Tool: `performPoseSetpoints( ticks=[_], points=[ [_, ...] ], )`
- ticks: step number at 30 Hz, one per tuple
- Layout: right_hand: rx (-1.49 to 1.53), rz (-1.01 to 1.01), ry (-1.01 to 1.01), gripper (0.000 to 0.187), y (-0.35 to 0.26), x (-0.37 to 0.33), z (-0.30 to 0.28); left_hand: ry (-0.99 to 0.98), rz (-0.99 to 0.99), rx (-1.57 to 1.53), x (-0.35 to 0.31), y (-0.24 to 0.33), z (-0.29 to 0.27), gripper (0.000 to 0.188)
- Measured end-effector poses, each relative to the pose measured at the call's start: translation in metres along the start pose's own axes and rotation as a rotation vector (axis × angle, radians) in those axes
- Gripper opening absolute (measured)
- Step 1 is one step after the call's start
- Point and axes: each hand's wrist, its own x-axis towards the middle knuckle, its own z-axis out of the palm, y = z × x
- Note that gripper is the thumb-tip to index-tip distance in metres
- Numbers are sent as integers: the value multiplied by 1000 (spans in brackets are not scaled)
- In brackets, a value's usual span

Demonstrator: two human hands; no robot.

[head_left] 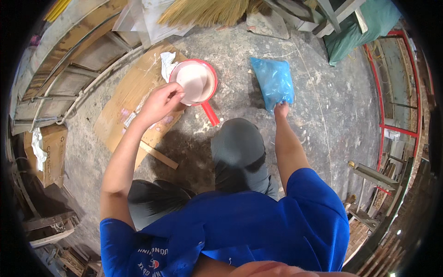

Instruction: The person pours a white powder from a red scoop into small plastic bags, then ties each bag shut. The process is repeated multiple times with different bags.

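Ahead and a little to the left, a red round pan [213,83] with a straight red handle rests on a flattened cardboard sheet, its handle pointing toward me. Inside it is a pale pinkish-white round surface, which could be a disc or a filling; I cannot tell. My left hand [162,102] hovers at the pan's near left rim, thumb and fingers pinched together; what they hold, if anything, is hidden. On the right, my right hand [281,110] grips the gathered near end of a translucent blue plastic bag [276,81], whose contents do not show clearly.
A crumpled white wrapper [168,65] touches the pan. The cardboard sheet [124,99] carries a wooden strip [159,156]. Straw brooms [207,11] and a green sack [362,32] lie at the far side. A red metal frame [399,129] borders the right; a cardboard box [53,152] stands left.
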Motion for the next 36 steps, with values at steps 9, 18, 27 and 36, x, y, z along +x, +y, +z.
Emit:
performPoseSetpoints(
  ticks=[9, 18, 27, 36],
  points=[
    [174, 81, 194, 20, 1, 6, -9, -67, -104, 69, -13, -14, 4, 13],
    [247, -90, 329, 16, 32, -50, -96, -6, -141, -23, -23, -12, -5, 12],
    [1033, -523, -1151, 2, -280, -132, -142, -81, -392, -1060, -35, -18, -19, 55],
    [623, -864, -1247, 10, -367, -198, 2, 90, -196, -1483, -73, -38, -106, 88]
  ],
)
